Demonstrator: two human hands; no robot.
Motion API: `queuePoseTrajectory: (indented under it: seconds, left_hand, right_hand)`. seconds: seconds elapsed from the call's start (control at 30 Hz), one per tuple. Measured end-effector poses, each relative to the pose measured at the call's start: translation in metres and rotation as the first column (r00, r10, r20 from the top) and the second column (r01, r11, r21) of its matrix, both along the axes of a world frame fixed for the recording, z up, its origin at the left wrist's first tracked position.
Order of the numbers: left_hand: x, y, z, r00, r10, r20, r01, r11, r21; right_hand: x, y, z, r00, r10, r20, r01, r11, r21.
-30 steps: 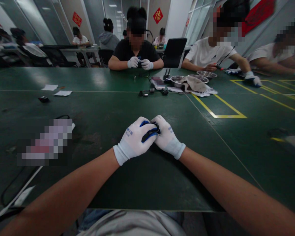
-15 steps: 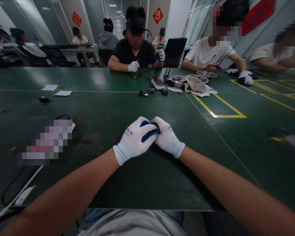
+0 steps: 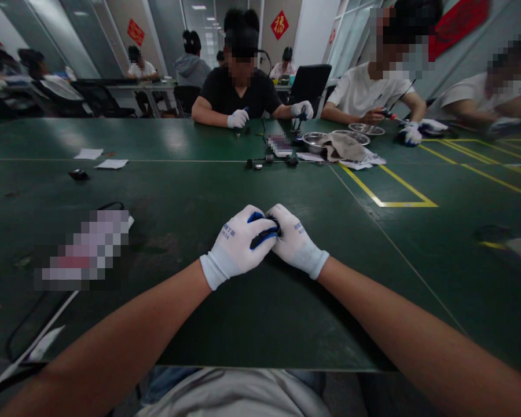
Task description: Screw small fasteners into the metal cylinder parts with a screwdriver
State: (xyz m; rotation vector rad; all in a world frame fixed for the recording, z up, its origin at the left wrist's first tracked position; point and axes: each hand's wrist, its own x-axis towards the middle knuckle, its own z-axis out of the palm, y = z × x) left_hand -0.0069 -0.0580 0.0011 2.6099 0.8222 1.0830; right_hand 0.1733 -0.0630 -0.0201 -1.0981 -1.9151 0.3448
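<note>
Both my hands wear white gloves with blue palms and meet above the green table (image 3: 260, 336), near the middle of the view. My left hand (image 3: 242, 240) curls its fingers round a small dark object (image 3: 272, 223). From the other side my right hand (image 3: 296, 242) closes on the same object, its fingers mostly hidden behind it. Only a black, rounded part of the object shows between the hands, so I cannot make out what it is.
At left lies a blurred-out item (image 3: 87, 249) with a cable. Small dark parts (image 3: 258, 163), metal bowls (image 3: 315, 140) and a grey cloth (image 3: 342, 148) sit farther back. Yellow tape (image 3: 408, 204) marks the right side. Several people sit across the table.
My hands hold nearly the same pose. Across the table, one person's raised gloved hand has come down to the right, and another person's gloved hand has shifted left.
</note>
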Motion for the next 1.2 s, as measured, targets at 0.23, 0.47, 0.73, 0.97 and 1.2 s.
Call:
queuePoseTrajectory:
  seconds: [0.23, 0.47, 0.73, 0.97, 1.2]
  left_hand:
    - [0.000, 0.000, 0.001, 1.000, -0.004, 0.008, 0.004, 1.000, -0.018]
    - [0.000, 0.000, 0.002, 1.000, 0.001, 0.009, -0.001, 1.000, -0.007]
    - [0.000, 0.001, 0.000, 1.000, 0.008, 0.015, -0.007, 0.999, -0.040]
    - [-0.003, 0.007, 0.000, 0.999, 0.024, 0.027, -0.022, 0.999, -0.045]
    - [0.000, 0.006, -0.001, 0.999, 0.010, 0.044, -0.009, 0.999, -0.034]
  right_hand:
    - [-0.001, -0.001, 0.002, 1.000, -0.011, -0.004, 0.011, 0.999, -0.042]
    - [-0.002, -0.001, 0.003, 1.000, -0.014, -0.016, 0.013, 0.998, -0.058]
    - [0.000, 0.000, -0.002, 0.999, -0.036, -0.023, 0.034, 0.997, -0.072]
    - [-0.003, 0.001, -0.009, 0.994, -0.027, -0.109, 0.028, 1.000, 0.008]
    - [-0.003, 0.000, -0.013, 0.991, -0.007, -0.134, 0.009, 1.000, 0.013]
